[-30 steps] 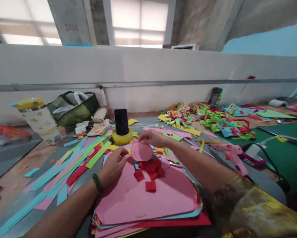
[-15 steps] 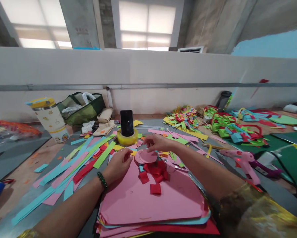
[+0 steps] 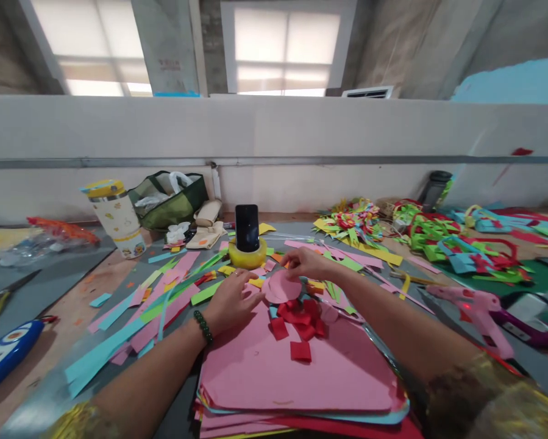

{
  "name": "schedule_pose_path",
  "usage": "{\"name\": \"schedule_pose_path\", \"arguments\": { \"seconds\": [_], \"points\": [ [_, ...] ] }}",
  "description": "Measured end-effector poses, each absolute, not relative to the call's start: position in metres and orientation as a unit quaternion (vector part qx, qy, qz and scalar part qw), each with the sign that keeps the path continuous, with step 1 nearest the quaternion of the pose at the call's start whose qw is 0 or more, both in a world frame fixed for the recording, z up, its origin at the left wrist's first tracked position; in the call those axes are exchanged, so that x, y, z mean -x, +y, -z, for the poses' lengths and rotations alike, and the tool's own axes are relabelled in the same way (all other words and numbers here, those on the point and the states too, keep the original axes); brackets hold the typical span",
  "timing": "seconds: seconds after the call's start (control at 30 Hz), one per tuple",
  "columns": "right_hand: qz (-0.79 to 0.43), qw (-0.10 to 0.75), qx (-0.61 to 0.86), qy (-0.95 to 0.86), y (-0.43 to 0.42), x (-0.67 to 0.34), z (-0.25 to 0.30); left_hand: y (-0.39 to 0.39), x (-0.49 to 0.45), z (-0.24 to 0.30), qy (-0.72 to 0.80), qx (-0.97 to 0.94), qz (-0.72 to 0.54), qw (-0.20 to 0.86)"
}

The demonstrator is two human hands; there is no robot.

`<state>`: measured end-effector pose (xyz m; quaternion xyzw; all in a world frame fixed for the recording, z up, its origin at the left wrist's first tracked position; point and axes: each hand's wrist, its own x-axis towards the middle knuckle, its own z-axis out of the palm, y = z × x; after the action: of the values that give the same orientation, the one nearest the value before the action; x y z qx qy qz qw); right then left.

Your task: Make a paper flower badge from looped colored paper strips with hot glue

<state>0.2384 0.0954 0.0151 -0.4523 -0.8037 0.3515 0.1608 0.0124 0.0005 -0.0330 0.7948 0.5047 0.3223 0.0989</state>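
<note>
A stack of pink paper sheets [image 3: 338, 372] lies before me with pale blue and red sheets under it. At its far edge are overlapping pink paper circles [image 3: 283, 289]. My right hand [image 3: 306, 263] reaches over them from the right, its bent fingertips closed on the upper circle. My left hand [image 3: 237, 299] is just left of the circles, fingers apart and holding nothing, with a green bead bracelet on the wrist. Several red paper pieces [image 3: 301, 352] lie on the stack just below the circles.
A phone [image 3: 247, 228] stands in a yellow tape roll [image 3: 247, 255]. Coloured paper strips [image 3: 113, 341] spread leftward. On the right lies a pink glue gun [image 3: 477, 311] with a red light. A tumbler [image 3: 118, 222], green bag [image 3: 173, 204] and scissors [image 3: 13, 289] sit at left.
My view has turned slightly left, so everything sits farther right. My left fingers have spread and reach closer to the circles. The right hand stays at the circles. Some strips at left lie differently.
</note>
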Motion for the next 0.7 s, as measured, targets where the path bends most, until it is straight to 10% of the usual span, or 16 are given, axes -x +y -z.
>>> {"name": "schedule_pose_path", "arguments": {
  "seconds": [0.7],
  "points": [
    [-0.385, 0.323, 0.434, -0.748, 0.079, -0.243, -0.021, 0.052, 0.123, 0.017, 0.738, -0.637, -0.144, 0.171]
  ]
}}
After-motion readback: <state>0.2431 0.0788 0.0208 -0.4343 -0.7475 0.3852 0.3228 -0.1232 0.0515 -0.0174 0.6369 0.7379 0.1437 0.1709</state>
